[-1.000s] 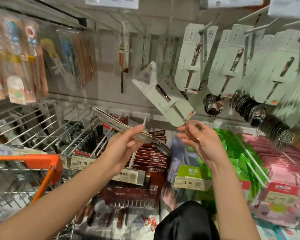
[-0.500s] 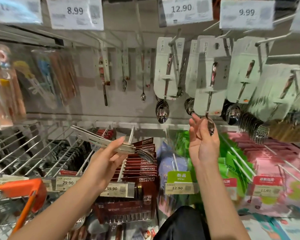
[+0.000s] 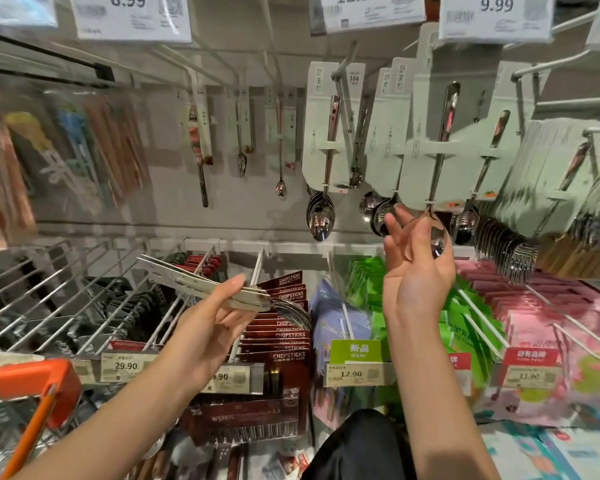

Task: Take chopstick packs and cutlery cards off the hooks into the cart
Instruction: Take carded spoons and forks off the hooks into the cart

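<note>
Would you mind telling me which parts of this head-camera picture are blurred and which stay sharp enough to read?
Head view: the clear packs at far left are smeared by blur, as are the fork cards at far right; the 12.90 tag and the CHOPSTICKS packs read clearly; both hands are fairly sharp; wide-angle distortion bends the shelf edges.

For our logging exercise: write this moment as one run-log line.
left hand: holds spoon cards | right hand: pinches hanging spoon, card on hook | cart handle: lower left
</note>
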`<state>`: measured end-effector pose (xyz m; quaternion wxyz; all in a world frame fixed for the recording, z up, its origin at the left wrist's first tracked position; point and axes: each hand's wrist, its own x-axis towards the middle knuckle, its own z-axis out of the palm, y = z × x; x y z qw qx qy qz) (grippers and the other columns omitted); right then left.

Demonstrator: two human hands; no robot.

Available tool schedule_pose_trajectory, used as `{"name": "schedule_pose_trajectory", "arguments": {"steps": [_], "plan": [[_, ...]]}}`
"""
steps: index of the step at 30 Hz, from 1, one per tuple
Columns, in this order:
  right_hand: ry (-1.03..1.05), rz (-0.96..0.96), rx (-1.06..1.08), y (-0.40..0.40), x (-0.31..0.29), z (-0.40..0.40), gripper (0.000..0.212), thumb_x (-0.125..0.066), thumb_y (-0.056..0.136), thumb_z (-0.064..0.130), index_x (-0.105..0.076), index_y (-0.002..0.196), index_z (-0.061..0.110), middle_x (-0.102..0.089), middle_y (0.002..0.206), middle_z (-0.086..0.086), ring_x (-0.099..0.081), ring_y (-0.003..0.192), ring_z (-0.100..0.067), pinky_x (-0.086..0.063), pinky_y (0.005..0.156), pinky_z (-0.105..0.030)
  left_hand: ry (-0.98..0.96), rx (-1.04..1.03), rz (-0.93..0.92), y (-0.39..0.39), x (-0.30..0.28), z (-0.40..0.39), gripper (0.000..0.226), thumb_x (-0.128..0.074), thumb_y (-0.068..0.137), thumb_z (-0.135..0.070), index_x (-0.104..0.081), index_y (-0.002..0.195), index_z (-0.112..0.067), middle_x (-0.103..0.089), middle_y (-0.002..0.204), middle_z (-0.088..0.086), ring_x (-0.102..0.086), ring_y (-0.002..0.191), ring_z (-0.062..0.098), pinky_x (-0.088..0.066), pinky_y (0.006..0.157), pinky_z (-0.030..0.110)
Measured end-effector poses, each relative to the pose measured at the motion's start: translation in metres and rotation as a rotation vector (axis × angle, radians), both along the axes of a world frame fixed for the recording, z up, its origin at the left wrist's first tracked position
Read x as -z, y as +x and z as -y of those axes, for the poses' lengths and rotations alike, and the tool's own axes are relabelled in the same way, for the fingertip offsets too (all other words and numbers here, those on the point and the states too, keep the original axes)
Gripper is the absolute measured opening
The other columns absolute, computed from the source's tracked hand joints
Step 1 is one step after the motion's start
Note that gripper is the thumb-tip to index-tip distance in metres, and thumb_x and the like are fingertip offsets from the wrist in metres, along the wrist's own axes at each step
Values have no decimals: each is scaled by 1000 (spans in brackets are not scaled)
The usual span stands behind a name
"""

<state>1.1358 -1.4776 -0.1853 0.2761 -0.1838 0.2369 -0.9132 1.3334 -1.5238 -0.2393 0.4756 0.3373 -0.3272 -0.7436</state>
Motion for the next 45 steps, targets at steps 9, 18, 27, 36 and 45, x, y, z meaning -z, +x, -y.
{"name": "schedule_pose_trajectory", "arguments": {"steps": [9, 18, 27, 36, 45], "plan": [[104, -18, 61, 7, 3, 15, 20, -49, 99, 11, -50, 111, -5, -67, 99, -16, -73, 80, -19, -53, 55, -19, 5, 8, 28, 1, -4, -6, 42, -73, 66, -27, -64, 102, -5, -73, 77, 8, -70, 80, 16, -46, 101, 34], [705, -515, -248, -10, 12, 21, 17, -53, 98, 19, -60, 96, 3, -72, 87, -13, -73, 68, -16, -58, 56, -23, 12, 19, 56, 0, 0, -4, 55, -70, 73, -26, -59, 119, 2, -53, 49, -6, -44, 60, 10, -50, 100, 35], [777, -1301, -1015, 15, 25, 15, 38, -51, 94, 34, -53, 130, 21, -64, 122, -5, -65, 108, -19, -55, 90, -32, -10, -55, 53, 0, -4, -4, 38, -73, 66, -26, -68, 96, -2, -74, 91, 13, -71, 87, 18, -58, 80, 23], [662, -1187, -1074, 12, 28, 15, 42, -44, 99, 20, -42, 140, 10, -57, 131, -12, -65, 107, -21, -57, 84, -30, -17, -64, 58, -1, -9, -9, 67, -75, 64, -34, -61, 119, 1, -73, 104, 14, -71, 98, 20, -55, 86, 25], [618, -1104, -930, -3, 27, 10, 39, -43, 91, 38, -62, 115, 14, -71, 109, -10, -69, 94, -17, -57, 80, -26, -49, -51, -27, -3, -12, -17, 63, -71, 68, -26, -57, 124, -2, -74, 105, 12, -71, 99, 18, -57, 82, 23]]}}
